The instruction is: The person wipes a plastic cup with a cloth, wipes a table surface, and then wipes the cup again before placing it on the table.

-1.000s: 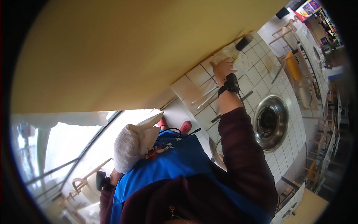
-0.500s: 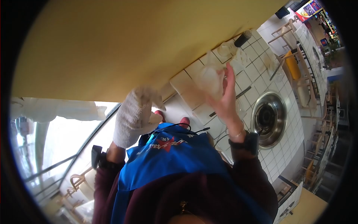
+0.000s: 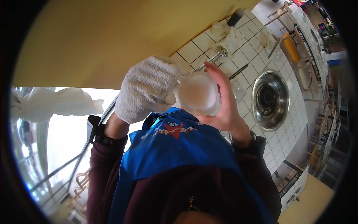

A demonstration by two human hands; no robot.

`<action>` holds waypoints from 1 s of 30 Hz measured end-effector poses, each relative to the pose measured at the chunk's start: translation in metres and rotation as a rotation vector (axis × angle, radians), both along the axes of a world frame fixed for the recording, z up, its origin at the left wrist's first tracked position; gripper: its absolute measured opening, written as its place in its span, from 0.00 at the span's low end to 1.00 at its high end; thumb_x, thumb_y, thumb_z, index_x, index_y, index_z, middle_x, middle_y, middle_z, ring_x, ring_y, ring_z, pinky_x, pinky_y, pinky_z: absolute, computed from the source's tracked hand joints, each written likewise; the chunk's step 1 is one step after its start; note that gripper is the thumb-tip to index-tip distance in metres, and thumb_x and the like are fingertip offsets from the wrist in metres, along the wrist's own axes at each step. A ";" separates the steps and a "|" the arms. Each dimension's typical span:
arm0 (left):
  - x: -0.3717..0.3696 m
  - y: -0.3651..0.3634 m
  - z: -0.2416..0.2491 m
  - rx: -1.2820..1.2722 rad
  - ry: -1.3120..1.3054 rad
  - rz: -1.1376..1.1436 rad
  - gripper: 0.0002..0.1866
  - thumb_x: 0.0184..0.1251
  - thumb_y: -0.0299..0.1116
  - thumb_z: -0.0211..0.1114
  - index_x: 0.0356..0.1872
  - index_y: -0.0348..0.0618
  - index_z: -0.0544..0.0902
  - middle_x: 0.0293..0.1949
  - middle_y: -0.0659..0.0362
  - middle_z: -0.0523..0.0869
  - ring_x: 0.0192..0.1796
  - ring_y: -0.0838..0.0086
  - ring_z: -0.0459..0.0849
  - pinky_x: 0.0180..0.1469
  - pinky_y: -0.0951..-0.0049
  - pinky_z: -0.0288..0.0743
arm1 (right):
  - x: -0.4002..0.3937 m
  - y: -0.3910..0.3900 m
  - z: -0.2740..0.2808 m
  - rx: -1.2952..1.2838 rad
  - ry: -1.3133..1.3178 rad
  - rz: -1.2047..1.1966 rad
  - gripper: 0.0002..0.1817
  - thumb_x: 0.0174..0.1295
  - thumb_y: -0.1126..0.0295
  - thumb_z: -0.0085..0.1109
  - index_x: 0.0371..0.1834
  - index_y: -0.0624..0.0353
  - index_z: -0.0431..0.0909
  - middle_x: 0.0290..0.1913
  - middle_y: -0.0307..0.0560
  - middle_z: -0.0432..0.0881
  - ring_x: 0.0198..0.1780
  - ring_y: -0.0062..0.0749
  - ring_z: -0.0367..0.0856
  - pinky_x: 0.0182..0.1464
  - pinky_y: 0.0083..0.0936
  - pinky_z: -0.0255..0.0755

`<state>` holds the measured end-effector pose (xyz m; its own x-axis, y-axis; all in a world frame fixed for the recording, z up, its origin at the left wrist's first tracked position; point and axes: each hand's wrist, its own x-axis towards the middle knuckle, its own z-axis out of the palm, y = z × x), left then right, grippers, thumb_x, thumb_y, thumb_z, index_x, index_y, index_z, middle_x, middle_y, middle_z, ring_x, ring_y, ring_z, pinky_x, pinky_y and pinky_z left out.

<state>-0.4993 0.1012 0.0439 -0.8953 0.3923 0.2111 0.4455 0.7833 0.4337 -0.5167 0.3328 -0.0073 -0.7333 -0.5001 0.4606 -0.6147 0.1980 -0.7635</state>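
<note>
A white terry towel (image 3: 147, 87) covers my left hand (image 3: 147, 100) almost to the wrist like a mitt, hiding the fingers. My right hand (image 3: 228, 102) curves around a clear drinking glass (image 3: 197, 93), thumb and fingers on opposite sides. The rounded face of the glass is turned up toward me. The towel's right edge meets the left side of the glass; whether it reaches inside cannot be made out. Beyond my right hand, a slotted metal ladle (image 3: 222, 51) and a dark stick-like utensil (image 3: 238, 71) lie on the white-tiled table (image 3: 257, 50).
A round steel burner well (image 3: 271, 100) is set into the tiled table at right. Near the yellow wall (image 3: 100, 44) stand a dark container (image 3: 235, 17), a clear glass (image 3: 217, 28) and crumpled plastic (image 3: 234, 39). Wooden chairs (image 3: 294, 48) stand farther right.
My right hand has brought the glass left and nearer to my chest, beside the towel. My toweled left hand has moved up and right to meet it. The ladle has come into view.
</note>
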 end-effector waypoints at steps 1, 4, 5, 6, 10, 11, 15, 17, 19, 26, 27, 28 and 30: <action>0.003 0.001 -0.001 0.020 -0.009 -0.001 0.30 0.46 0.36 0.75 0.53 0.40 0.76 0.49 0.53 0.79 0.48 0.65 0.80 0.48 0.66 0.75 | 0.003 0.001 -0.005 -0.061 -0.154 0.029 0.49 0.36 0.70 0.73 0.67 0.61 0.57 0.64 0.58 0.63 0.64 0.50 0.66 0.62 0.36 0.64; 0.020 -0.004 -0.009 0.097 -0.079 -0.013 0.30 0.46 0.36 0.75 0.53 0.40 0.76 0.49 0.53 0.79 0.48 0.66 0.80 0.48 0.67 0.75 | 0.008 0.003 -0.005 -0.116 -0.333 0.057 0.50 0.37 0.70 0.74 0.68 0.60 0.56 0.63 0.55 0.67 0.63 0.45 0.69 0.62 0.34 0.65; 0.027 -0.008 -0.013 0.127 -0.116 -0.018 0.30 0.46 0.36 0.75 0.53 0.40 0.76 0.49 0.53 0.79 0.48 0.66 0.80 0.48 0.67 0.75 | 0.008 0.004 -0.003 -0.108 -0.353 0.062 0.51 0.38 0.69 0.74 0.68 0.60 0.56 0.61 0.53 0.70 0.63 0.43 0.71 0.62 0.33 0.65; 0.035 -0.011 -0.017 0.152 -0.159 -0.017 0.30 0.47 0.36 0.75 0.54 0.40 0.76 0.49 0.53 0.79 0.48 0.66 0.80 0.48 0.67 0.75 | 0.008 0.004 -0.001 -0.107 -0.346 0.057 0.51 0.38 0.69 0.74 0.68 0.60 0.56 0.61 0.53 0.70 0.63 0.43 0.71 0.62 0.33 0.65; 0.057 -0.021 -0.035 0.225 -0.286 -0.023 0.30 0.47 0.36 0.74 0.54 0.40 0.75 0.50 0.54 0.79 0.49 0.66 0.80 0.49 0.67 0.75 | 0.008 0.002 0.004 -0.137 -0.369 0.071 0.51 0.39 0.67 0.75 0.69 0.59 0.55 0.60 0.53 0.71 0.61 0.43 0.72 0.62 0.33 0.65; 0.059 -0.021 -0.039 0.241 -0.302 -0.025 0.30 0.48 0.36 0.74 0.54 0.40 0.75 0.50 0.54 0.79 0.49 0.67 0.80 0.49 0.68 0.75 | 0.008 0.003 0.004 -0.125 -0.360 0.081 0.51 0.39 0.66 0.76 0.69 0.59 0.55 0.59 0.54 0.72 0.61 0.43 0.72 0.62 0.33 0.65; 0.058 -0.017 -0.043 0.263 -0.311 -0.038 0.30 0.48 0.35 0.74 0.55 0.40 0.75 0.51 0.54 0.79 0.49 0.67 0.80 0.49 0.68 0.75 | 0.006 0.004 0.007 -0.122 -0.364 0.087 0.51 0.38 0.67 0.76 0.69 0.59 0.56 0.59 0.54 0.72 0.62 0.43 0.72 0.62 0.34 0.65; 0.058 -0.014 -0.041 0.266 -0.302 -0.043 0.30 0.49 0.35 0.74 0.55 0.40 0.75 0.51 0.54 0.79 0.49 0.68 0.80 0.50 0.69 0.75 | 0.003 0.006 0.010 -0.031 -0.306 0.076 0.51 0.37 0.67 0.75 0.68 0.58 0.57 0.58 0.54 0.73 0.61 0.44 0.72 0.61 0.34 0.66; 0.054 -0.010 -0.036 0.255 -0.272 -0.044 0.30 0.49 0.35 0.74 0.55 0.40 0.75 0.52 0.54 0.79 0.50 0.68 0.80 0.50 0.69 0.75 | 0.000 0.006 0.011 -0.018 -0.281 0.087 0.51 0.36 0.67 0.75 0.68 0.58 0.58 0.58 0.54 0.73 0.60 0.45 0.73 0.60 0.35 0.66; 0.023 0.000 -0.017 0.165 -0.110 -0.044 0.30 0.51 0.35 0.73 0.56 0.40 0.75 0.53 0.54 0.78 0.50 0.69 0.80 0.51 0.70 0.76 | -0.001 0.006 0.008 -0.010 -0.276 0.095 0.49 0.35 0.66 0.76 0.66 0.58 0.61 0.57 0.53 0.73 0.57 0.46 0.74 0.59 0.34 0.68; 0.021 -0.001 -0.016 0.159 -0.112 -0.048 0.30 0.51 0.35 0.73 0.56 0.40 0.75 0.53 0.54 0.78 0.50 0.69 0.80 0.51 0.70 0.76 | -0.002 0.007 0.008 -0.010 -0.278 0.096 0.49 0.35 0.66 0.76 0.66 0.58 0.61 0.57 0.53 0.73 0.57 0.46 0.74 0.59 0.34 0.68; 0.020 -0.002 -0.017 0.154 -0.120 -0.053 0.30 0.51 0.35 0.73 0.56 0.40 0.74 0.53 0.54 0.78 0.51 0.69 0.80 0.51 0.70 0.76 | -0.003 0.010 0.007 -0.022 -0.293 0.134 0.49 0.36 0.65 0.75 0.66 0.59 0.60 0.57 0.52 0.73 0.57 0.44 0.74 0.59 0.33 0.67; 0.023 -0.007 -0.020 0.180 -0.162 -0.069 0.29 0.51 0.35 0.73 0.57 0.40 0.74 0.53 0.54 0.78 0.51 0.70 0.80 0.52 0.70 0.76 | -0.004 0.012 0.006 -0.030 -0.316 0.173 0.49 0.36 0.65 0.74 0.67 0.59 0.60 0.58 0.52 0.73 0.58 0.42 0.74 0.59 0.33 0.67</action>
<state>-0.4760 0.0942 0.0240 -0.8957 0.4224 0.1391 0.4084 0.6572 0.6335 -0.5209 0.3446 -0.0010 -0.7478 -0.6188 0.2407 -0.3694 0.0865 -0.9252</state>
